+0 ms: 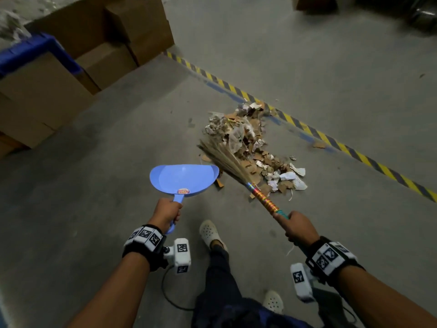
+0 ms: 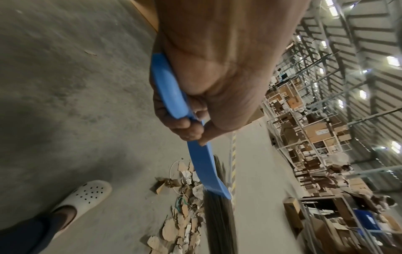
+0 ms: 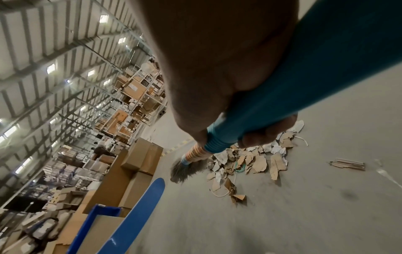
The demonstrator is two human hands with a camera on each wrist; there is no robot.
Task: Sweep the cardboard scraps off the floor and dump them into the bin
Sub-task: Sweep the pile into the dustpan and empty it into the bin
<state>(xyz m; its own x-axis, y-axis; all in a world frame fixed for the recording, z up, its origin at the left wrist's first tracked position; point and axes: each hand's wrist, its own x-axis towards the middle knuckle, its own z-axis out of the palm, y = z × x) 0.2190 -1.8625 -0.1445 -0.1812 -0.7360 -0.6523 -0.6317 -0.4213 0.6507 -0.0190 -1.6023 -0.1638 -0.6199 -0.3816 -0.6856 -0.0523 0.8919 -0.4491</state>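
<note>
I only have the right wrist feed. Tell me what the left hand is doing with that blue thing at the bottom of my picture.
Observer: The left hand grips the blue dustpan by its handle. The pan's open edge sits beside the broom bristles.
Operator: Report what's in the pan.
Observer: The head view shows no scraps in it, only a sticker near the handle.
Operator: Check for strays beyond the pile.
Observer: One cardboard scrap lies apart from the pile, next to the yellow-black floor tape.
</note>
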